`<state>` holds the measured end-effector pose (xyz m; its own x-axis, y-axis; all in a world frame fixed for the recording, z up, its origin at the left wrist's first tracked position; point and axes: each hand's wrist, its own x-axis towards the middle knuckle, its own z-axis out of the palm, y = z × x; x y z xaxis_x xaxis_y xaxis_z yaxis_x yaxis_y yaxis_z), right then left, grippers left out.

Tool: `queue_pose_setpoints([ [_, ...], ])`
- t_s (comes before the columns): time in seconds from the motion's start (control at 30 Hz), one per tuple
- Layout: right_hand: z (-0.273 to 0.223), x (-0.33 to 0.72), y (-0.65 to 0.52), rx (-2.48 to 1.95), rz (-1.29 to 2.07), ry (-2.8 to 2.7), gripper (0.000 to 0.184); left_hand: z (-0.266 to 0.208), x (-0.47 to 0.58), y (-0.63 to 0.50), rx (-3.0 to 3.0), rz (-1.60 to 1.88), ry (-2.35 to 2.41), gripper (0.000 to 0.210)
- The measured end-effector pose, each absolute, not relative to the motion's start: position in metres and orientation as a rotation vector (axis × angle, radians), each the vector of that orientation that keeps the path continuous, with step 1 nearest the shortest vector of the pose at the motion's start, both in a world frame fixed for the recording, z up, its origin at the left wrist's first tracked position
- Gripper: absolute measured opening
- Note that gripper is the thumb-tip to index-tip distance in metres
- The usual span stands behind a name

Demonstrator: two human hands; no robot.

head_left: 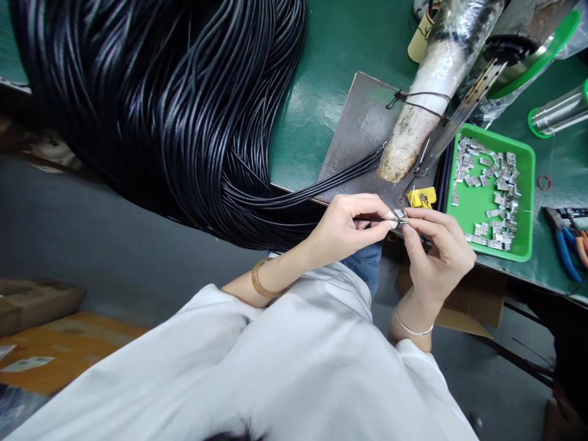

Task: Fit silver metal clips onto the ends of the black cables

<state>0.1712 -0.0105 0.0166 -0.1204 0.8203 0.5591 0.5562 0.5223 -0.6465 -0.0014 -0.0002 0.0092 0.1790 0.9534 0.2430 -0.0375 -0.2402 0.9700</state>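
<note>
At the bench's front edge, my left hand (346,229) is closed in a pinch around the end of a thin black cable (367,218). My right hand (434,248) meets it fingertip to fingertip, closed on a small silver metal connector (399,214) at the cable's tip. Fingers partly cover the joint, so I cannot tell whether the two are attached. Just beyond the fingertips sits a yellow block (421,197). Several more cable ends (353,170) lie together on a dark metal plate (351,128).
A large bundle of black cables (184,110) drapes over the bench at left. Right of my hands stands a green tray (529,190) of loose metal connectors (503,184). A wrapped white tube (425,98) slants down above the plate. Pliers (565,245) and a wire spool (563,113) lie far right.
</note>
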Motion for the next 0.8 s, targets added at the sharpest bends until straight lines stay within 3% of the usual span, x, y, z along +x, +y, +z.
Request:
queue_pose_setpoints([
  [0.2,0.026,0.176,-0.013,-1.201,0.284,-1.950,0.015,0.008,0.001,-0.005,1.805,1.246,1.019,0.013],
  [0.53,0.007,0.152,-0.014,-1.208,0.572,-1.469,0.004,-0.001,0.013,-0.011,1.032,1.202,0.706,0.018],
  [0.8,0.009,0.156,-0.012,-1.208,0.631,-1.517,0.007,-0.004,0.004,-0.006,1.475,1.315,0.906,0.010],
])
